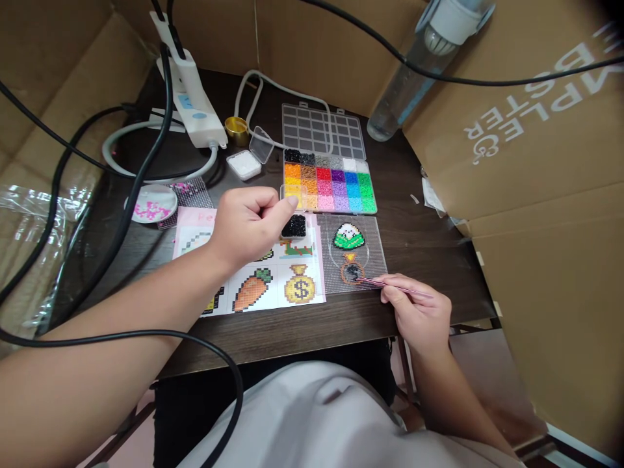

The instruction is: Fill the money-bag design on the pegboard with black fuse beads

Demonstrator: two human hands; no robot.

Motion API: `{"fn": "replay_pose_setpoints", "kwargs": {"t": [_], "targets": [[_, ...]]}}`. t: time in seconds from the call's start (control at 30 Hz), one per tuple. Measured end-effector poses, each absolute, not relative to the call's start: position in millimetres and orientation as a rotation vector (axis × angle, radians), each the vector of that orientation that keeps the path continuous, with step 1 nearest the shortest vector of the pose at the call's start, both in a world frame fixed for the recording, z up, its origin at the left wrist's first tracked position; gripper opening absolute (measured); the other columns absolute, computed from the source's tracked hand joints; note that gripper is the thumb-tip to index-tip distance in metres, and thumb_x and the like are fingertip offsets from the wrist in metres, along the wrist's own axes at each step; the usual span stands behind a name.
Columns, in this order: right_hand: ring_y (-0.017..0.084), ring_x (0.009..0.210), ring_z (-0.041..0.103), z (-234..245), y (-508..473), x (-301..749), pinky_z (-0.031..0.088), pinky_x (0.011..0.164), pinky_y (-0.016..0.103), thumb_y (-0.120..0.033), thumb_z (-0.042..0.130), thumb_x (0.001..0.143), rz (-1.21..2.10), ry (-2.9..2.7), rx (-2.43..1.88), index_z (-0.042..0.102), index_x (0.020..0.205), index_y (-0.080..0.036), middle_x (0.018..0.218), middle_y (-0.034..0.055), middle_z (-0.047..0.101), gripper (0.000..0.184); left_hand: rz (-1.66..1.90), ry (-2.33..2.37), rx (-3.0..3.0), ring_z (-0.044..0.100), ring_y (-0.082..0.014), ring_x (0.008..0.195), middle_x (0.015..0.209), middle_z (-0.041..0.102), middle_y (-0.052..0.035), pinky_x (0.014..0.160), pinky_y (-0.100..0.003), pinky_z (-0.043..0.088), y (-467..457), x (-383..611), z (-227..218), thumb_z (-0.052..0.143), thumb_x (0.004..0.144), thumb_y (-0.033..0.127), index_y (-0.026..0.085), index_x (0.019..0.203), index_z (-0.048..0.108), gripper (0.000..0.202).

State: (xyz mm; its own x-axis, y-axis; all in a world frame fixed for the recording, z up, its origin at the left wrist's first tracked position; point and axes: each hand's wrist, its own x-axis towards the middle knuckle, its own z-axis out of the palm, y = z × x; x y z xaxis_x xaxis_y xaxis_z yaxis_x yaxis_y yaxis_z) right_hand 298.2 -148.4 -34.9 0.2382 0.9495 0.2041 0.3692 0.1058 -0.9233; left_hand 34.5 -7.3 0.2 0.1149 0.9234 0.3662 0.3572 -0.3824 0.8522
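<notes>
My left hand (pixel 251 221) is closed on a small clear box of black beads (pixel 294 227), its lid tipped up by my thumb. It is over the pattern sheet (pixel 273 304), which shows a carrot and a money bag. My right hand (pixel 422 312) pinches thin pink tweezers (pixel 404 286). Their tip is at the lower right of a bead outline of a money bag (pixel 351 270), with dark beads in its middle. That outline is on the clear pegboard (pixel 375 260), below a white and green bead figure (pixel 348 237).
A sorted bead case (pixel 329 185) lies open behind the pegboard. At left are a white dish of pink beads (pixel 155 204), a small box of white beads (pixel 244 165) and a power strip (pixel 197 107). Black cables (pixel 160 333) cross over my left arm. Cardboard walls surround the desk.
</notes>
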Motion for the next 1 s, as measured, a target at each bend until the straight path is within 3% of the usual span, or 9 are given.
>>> {"fn": "replay_pose_setpoints", "kwargs": {"t": [1.0], "targets": [[0.013,0.059,0.063,-41.9,-150.7,301.9,0.054,0.059,0.031,-0.019,0.073,0.08,0.746,-1.136,-1.414,0.078,0.084,-0.021,0.086,0.0063,0.077,0.007,1.272,1.226,1.849,0.024,-0.0087,0.047,0.046,0.024,0.0031,0.046,-0.029,0.02,-7.8,34.8,1.2,0.062,0.08,0.028,0.017,0.045,0.03,0.049]]}}
